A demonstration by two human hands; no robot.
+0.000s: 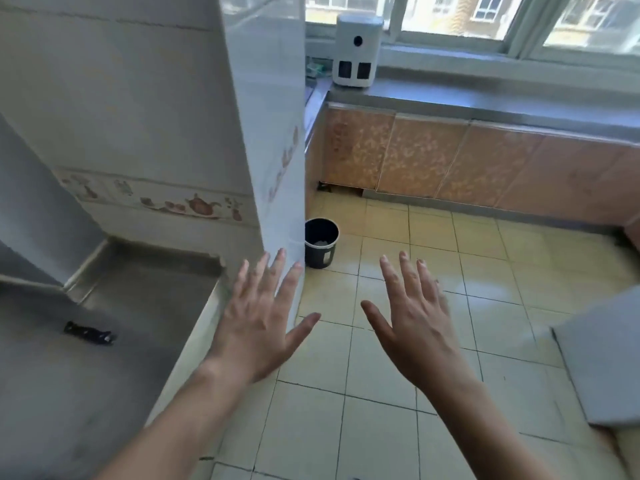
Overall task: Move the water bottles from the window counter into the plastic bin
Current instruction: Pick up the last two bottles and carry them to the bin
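Observation:
My left hand (258, 315) and my right hand (414, 318) are both held out in front of me above the tiled floor, palms down, fingers straight and spread, holding nothing. The window counter (485, 102) runs along the far wall under the windows. No water bottle and no plastic bin shows in this view.
A white appliance (356, 51) stands on the window counter's left end. A tiled pillar (266, 116) rises just left of my hands. A dark bucket (320, 247) sits on the floor behind it. A steel counter (114, 327) at left carries a small dark object (88, 333). A grey surface (602, 358) juts in at right.

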